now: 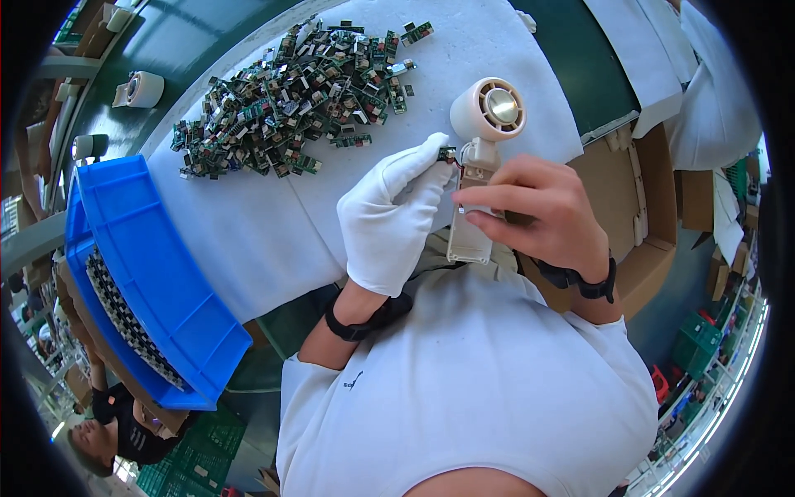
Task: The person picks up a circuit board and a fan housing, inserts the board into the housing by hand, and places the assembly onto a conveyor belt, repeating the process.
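In my left hand (393, 207), which wears a white glove, a small green circuit board (447, 154) is pinched between thumb and fingers. Thin wires (460, 164) run beside it toward a cream handheld fan (471, 240). The fan's round head (489, 109) with a metallic hub points away from me, and its long handle lies open toward my body. Bare, my right hand (538, 207) is over the handle with thumb and forefinger drawn together at its left edge. What those fingertips grip is too small to make out.
A large heap of circuit boards (290, 99) covers the white-topped table (273, 240) at the far left. At left stands a blue bin (157, 265) beside a row of dark parts. An open cardboard box (654, 265) is at right. Another fan part (145, 89) lies far left; a person (108, 427) is lower left.
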A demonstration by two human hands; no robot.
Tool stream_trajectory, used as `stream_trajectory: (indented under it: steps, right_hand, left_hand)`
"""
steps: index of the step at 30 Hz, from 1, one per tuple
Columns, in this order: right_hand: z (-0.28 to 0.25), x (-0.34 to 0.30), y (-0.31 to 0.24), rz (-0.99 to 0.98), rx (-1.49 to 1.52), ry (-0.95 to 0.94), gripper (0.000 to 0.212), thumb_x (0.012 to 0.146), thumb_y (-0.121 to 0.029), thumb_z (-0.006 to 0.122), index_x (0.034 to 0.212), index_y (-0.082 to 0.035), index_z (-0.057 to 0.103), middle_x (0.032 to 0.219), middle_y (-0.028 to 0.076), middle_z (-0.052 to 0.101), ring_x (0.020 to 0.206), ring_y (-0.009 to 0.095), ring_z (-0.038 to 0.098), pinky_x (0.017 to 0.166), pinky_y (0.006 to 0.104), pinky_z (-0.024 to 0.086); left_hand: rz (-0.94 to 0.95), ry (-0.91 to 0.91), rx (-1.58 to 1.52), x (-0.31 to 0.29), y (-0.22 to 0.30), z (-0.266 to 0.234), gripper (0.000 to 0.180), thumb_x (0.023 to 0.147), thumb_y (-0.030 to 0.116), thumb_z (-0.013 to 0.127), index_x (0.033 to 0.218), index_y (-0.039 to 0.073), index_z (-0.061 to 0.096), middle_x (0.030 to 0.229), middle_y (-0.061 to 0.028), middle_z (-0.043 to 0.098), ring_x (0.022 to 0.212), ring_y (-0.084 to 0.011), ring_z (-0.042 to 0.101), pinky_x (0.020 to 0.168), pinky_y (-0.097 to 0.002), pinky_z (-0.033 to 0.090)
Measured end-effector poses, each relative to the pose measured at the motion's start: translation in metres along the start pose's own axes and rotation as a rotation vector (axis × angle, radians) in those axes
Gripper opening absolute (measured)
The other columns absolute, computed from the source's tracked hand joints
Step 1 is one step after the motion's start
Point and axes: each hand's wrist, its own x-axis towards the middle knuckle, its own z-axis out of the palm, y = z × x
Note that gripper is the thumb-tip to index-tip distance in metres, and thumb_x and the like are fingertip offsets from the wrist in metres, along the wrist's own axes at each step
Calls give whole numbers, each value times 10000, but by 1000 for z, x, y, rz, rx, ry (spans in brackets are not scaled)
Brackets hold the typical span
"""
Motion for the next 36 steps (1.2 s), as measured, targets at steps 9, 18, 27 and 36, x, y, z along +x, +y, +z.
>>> stream_trajectory:
  steps: [9,18,27,36]
  right_hand:
    - [11,1,-3,352,142,169,157,810,-14,768,959,-66,776,780,30,656,584,81,554,518,237,420]
    - [20,7,-1,197,-107,233,130,811,-23,773,939,-34,758,790,32,670,552,71,532,488,230,413]
    - [24,5,-2,88,-265,314,112,823,-39,775,931,-56,750,727,43,617,525,103,525,471,255,406]
    - [21,2,-4,128,58,140,94,866,-44,746,961,-52,748,685,40,570,518,112,498,484,252,384]
  left_hand:
    - [-43,-30,-9,0,2,-3,289,891,-37,721,1176,10,731,1095,-88,736,939,-98,679,841,-256,565]
    - [-44,-48,-31,-1,-3,-2,286,897,-36,714,1179,12,730,1102,-84,735,939,-101,679,844,-255,567]
    - [-57,-33,-44,-1,-1,-3,292,897,-36,714,1186,5,725,1098,-83,736,936,-92,678,841,-256,566]
    - [-78,0,-29,1,-1,-2,293,904,-39,705,1195,-7,716,1102,-87,732,942,-96,679,840,-255,571]
